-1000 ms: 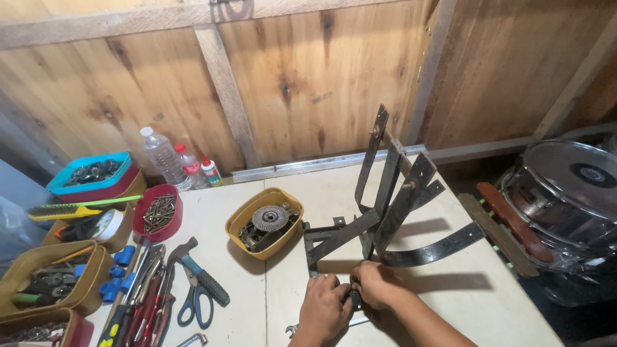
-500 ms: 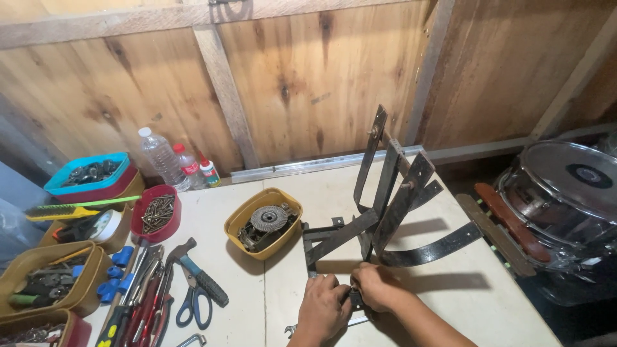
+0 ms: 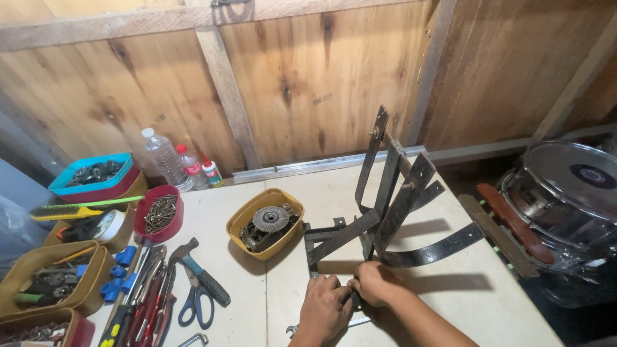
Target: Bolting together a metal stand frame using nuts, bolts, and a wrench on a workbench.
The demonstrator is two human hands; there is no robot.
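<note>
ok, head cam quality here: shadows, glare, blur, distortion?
Head view: sharp, no motion blur. Hard light from upper left throws crisp shadows of the metal bracket frame rightward across the white table. Glare on the drum at right. Wide-angle bending at the edges. Both hands, left hand and right hand, evenly lit.

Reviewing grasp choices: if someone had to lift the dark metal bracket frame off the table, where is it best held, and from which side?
Probably by the tall upright bars of the metal bracket frame, reaching in from the right. They stand clear above the table, while the left hand and right hand crowd its low near end.
</note>
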